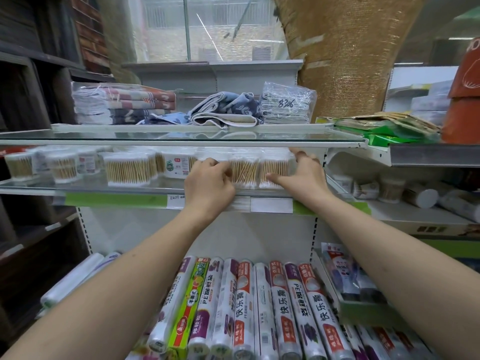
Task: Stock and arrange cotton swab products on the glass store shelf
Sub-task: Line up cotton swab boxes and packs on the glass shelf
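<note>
Clear packs of wooden cotton swabs (259, 168) stand at the right end of the glass shelf (109, 189). My left hand (209, 181) grips the left side of this group with curled fingers. My right hand (298, 175) clasps the right side, thumb in front and fingers over the top. More cotton swab packs (128, 168) and round tubs (63, 167) line the shelf to the left. A white labelled swab box (176, 165) sits behind them.
A second glass shelf (181, 140) hangs close above the swabs and carries folded towels (124, 103). Rolls of plastic bags (246, 307) lie on the shelf below. Paper cups and tubs (389, 189) sit on the shelf to the right.
</note>
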Demonstrator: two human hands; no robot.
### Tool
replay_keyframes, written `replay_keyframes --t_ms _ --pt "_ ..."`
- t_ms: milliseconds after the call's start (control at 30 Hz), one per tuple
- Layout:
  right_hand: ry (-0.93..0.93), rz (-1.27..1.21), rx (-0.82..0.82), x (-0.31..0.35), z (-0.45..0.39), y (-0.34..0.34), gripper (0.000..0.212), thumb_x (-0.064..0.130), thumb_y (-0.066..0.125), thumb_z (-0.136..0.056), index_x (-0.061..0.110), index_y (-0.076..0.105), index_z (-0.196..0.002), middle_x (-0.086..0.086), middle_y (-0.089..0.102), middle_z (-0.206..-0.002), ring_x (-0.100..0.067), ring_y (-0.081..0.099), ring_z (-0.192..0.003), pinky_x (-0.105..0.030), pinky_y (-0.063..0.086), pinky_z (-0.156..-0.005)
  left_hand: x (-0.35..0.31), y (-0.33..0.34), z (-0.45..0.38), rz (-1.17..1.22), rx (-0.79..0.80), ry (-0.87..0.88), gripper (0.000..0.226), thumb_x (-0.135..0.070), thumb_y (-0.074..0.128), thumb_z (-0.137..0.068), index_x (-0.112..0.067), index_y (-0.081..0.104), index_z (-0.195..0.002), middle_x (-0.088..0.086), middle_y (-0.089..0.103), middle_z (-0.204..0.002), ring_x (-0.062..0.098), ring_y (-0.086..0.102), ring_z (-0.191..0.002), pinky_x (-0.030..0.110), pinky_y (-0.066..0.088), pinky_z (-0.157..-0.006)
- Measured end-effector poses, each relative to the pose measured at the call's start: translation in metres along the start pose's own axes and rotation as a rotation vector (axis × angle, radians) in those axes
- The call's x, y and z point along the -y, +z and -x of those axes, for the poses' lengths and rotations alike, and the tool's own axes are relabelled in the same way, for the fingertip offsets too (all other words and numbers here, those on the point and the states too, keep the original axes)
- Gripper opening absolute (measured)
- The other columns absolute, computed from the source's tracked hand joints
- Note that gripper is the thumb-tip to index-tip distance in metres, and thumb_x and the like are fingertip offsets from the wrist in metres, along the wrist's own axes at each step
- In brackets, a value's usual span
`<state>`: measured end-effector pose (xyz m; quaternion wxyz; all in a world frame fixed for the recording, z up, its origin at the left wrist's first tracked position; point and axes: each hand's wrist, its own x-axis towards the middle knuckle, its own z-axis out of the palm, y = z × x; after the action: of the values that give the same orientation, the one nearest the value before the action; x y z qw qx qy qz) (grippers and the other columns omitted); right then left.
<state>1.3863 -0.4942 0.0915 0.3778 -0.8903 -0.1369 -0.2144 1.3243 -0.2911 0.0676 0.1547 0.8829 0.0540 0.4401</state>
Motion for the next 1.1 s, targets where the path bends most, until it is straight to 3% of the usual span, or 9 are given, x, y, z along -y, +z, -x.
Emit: replay_keyframes --t_ms 167,367,533,867,967,1100 --pt "0.011 0.023 -0.061 -0.005 0.009 -0.005 0.089 0.068 0.072 -0.074 0.026 0.042 -0.146 -0.012 0.048 -0.136 -0.034 0.045 -0.13 -0.047 0.039 -0.109 -0.002 -0.005 0.006 0.054 -0.013 0.019 0.025 -0.019 0.057 -0.088 -0.021 0.076 -0.103 -0.001 0.07 -0.102 0.025 0.057 -0.103 0.03 0.04 -0.074" --pt "0.008 0.123 -0.106 -0.014 0.032 -0.016 0.073 0.058 0.067 -0.084 0.026 0.043 -0.146 -0.015 0.043 -0.141 -0.035 0.039 -0.133 -0.047 0.032 -0.109 -0.023 0.0 0.017 0.141 0.034 0.113 0.028 -0.02 0.057 -0.087 -0.017 0.075 -0.108 0.003 0.071 -0.107 0.028 0.057 -0.106 0.036 0.046 -0.085" --pt "0.018 0.195 -0.148 -0.028 0.045 -0.022 0.068 0.055 0.064 -0.087 0.028 0.044 -0.145 -0.012 0.045 -0.136 -0.032 0.04 -0.13 -0.045 0.034 -0.106 -0.043 0.014 0.028 0.167 0.07 0.23 0.031 -0.025 0.053 -0.082 -0.017 0.075 -0.102 0.003 0.071 -0.102 0.029 0.059 -0.098 0.04 0.05 -0.081" --pt "0.121 0.264 -0.201 -0.077 0.067 -0.066 0.062 0.055 0.062 -0.088 0.03 0.049 -0.143 -0.01 0.053 -0.134 -0.034 0.048 -0.124 -0.043 0.042 -0.101 -0.103 0.04 0.036 0.305 0.121 0.304 0.033 -0.026 0.051 -0.083 -0.015 0.075 -0.103 0.005 0.071 -0.104 0.031 0.058 -0.102 0.041 0.05 -0.083" --pt "0.168 0.298 -0.199 -0.097 0.068 -0.086 0.065 0.061 0.061 -0.085 0.029 0.052 -0.141 -0.013 0.064 -0.126 -0.037 0.054 -0.123 -0.043 0.047 -0.1 -0.131 0.055 0.042 0.318 0.128 0.337 0.031 -0.025 0.053 -0.084 -0.015 0.075 -0.103 0.005 0.071 -0.102 0.031 0.058 -0.1 0.042 0.05 -0.082" --pt "0.251 0.363 -0.17 -0.129 0.068 -0.117 0.059 0.062 0.06 -0.086 0.017 0.063 -0.124 -0.017 0.067 -0.109 -0.039 0.059 -0.109 -0.042 0.052 -0.087 -0.179 0.076 0.049 0.325 0.12 0.356 0.031 -0.026 0.054 -0.081 -0.015 0.075 -0.1 0.005 0.072 -0.1 0.033 0.06 -0.098 0.042 0.051 -0.082"
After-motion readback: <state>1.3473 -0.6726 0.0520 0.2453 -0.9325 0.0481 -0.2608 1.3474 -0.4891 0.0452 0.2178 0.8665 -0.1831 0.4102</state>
